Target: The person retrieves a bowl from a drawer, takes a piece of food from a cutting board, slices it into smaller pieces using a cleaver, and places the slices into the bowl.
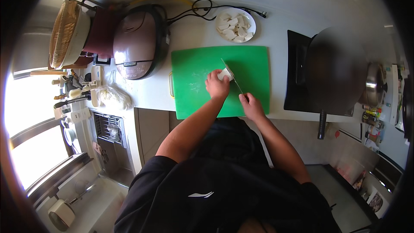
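Observation:
On the green cutting board, my left hand grips a short white piece of peeled vegetable, its exact kind not plain. My right hand is closed around the handle of a kitchen knife. The blade stands on edge at the right end of the white piece, touching or very close to it. Just beyond the board's far edge sits a white plate heaped with cut white chunks. Faint wet marks show on the board left of my left hand.
A rice cooker stands left of the board, with a black power cord trailing behind the plate. To the right, a dark wok rests on a black cooktop, its handle jutting past the counter edge. At lower left lies a sink.

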Motion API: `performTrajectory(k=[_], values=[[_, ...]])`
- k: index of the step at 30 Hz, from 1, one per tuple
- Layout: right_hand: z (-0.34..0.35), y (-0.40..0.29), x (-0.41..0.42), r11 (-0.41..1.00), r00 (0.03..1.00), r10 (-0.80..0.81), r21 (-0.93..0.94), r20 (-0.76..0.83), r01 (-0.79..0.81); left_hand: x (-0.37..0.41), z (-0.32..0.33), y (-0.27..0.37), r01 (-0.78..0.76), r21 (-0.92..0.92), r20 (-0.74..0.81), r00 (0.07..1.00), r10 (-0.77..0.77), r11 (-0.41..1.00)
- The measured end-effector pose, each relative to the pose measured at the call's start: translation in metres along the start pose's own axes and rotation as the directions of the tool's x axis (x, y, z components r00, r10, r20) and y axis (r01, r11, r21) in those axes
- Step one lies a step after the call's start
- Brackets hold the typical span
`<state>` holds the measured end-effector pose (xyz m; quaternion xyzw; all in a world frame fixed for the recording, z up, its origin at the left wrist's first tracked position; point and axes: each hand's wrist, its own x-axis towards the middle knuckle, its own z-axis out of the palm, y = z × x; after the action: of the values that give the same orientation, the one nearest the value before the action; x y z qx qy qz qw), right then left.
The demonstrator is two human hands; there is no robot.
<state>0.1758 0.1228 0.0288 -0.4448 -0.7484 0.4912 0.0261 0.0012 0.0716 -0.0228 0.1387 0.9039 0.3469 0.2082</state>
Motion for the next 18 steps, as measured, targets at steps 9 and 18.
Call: performTrajectory(k=[9, 18], values=[[-0.027, -0.022, -0.046, 0.993, 1.0, -0.029, -0.116, 0.01, 0.03, 0.002, 0.007, -0.002, 0.022, -0.004, -0.055, 0.998, -0.022, 1.0], [-0.021, -0.017, -0.054, 0.993, 1.0, -0.03, -0.116, -0.007, 0.029, 0.0, 0.007, 0.001, 0.011, 0.021, -0.08, 0.997, -0.01, 1.0]])
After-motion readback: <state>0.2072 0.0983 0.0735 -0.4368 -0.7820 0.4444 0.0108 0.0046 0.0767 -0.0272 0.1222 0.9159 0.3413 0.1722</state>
